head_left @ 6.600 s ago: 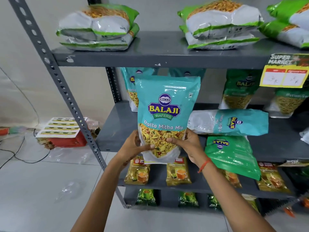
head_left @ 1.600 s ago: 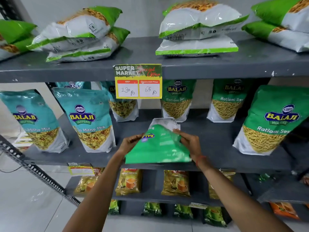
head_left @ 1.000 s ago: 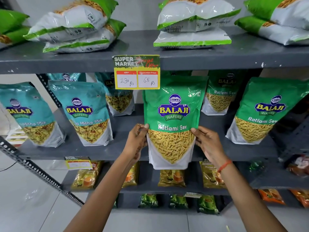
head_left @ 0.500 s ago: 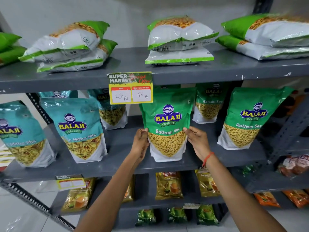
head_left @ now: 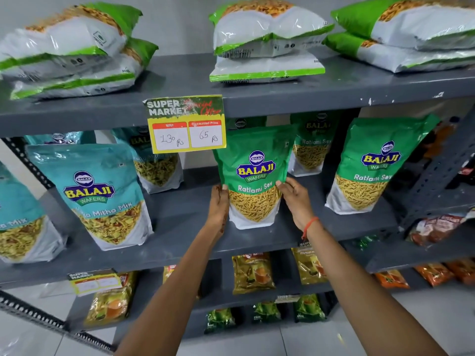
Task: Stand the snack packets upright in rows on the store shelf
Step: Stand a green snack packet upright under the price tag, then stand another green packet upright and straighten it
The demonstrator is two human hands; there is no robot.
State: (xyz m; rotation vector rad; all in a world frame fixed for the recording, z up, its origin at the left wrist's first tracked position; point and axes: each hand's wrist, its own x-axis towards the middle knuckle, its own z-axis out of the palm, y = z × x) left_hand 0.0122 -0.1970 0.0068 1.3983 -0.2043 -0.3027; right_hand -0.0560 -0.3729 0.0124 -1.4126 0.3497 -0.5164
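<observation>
Now upright green Ratlami Sev packet [head_left: 254, 176] on middle shelf [head_left: 180, 227], left hand [head_left: 218, 209], right hand [head_left: 295, 201] clasping its sides

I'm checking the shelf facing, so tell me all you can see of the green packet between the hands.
The green packet is a glossy plastic pouch, green on top with a blue and yellow Balaji Wafers logo and the words Ratlami Sev, thin yellow sev pictured below, and white at the base. It stands upright, front facing out, on the grey middle shelf. The left hand and right hand press against its sides. Its top left corner sits behind the yellow price tag.
</observation>
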